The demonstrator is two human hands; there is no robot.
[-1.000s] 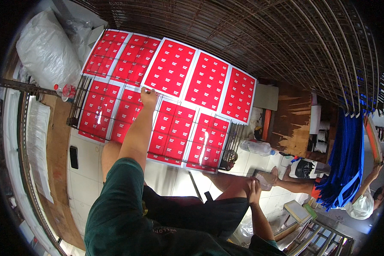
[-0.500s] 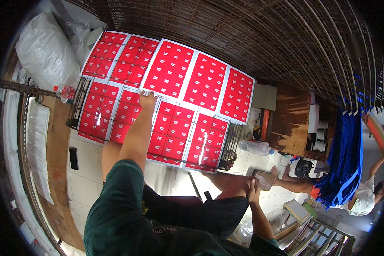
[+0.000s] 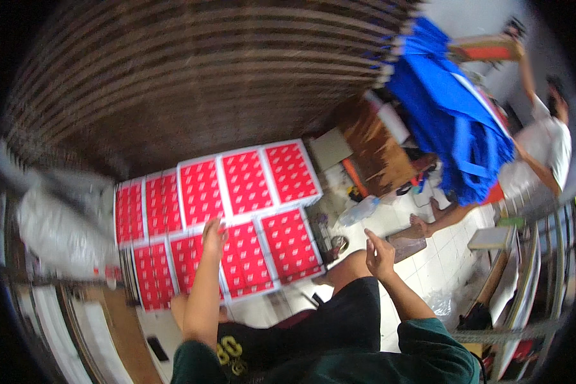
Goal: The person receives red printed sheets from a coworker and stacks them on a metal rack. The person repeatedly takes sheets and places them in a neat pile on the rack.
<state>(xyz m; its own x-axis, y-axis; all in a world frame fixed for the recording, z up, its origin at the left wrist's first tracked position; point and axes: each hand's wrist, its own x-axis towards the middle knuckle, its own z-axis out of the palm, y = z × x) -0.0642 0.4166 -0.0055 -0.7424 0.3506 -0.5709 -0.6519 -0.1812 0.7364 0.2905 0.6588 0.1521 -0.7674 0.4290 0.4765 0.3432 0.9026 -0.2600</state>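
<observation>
Red sheets with white borders and a small white repeated print lie in two rows on a low wire rack in front of me. My left hand hovers over the seam between the two rows, near the lower edge of the far row's middle sheet. Its fingers look loosely raised, smeared by motion, and no thing shows in them. My right hand is lifted above my right knee, off to the right of the sheets. Its forefinger points up and nothing is seen in the hand.
Rows of brown wire racks loom above the sheets. Blue fabric hangs at the right, by a co-worker in white. A plastic bottle and a phone lie on the floor. A bulging plastic sack stands left.
My view has swung, so the sheets sit lower and further left. My left hand has left the middle sheet's corner and moved right along its edge. My right hand has risen from my knee.
</observation>
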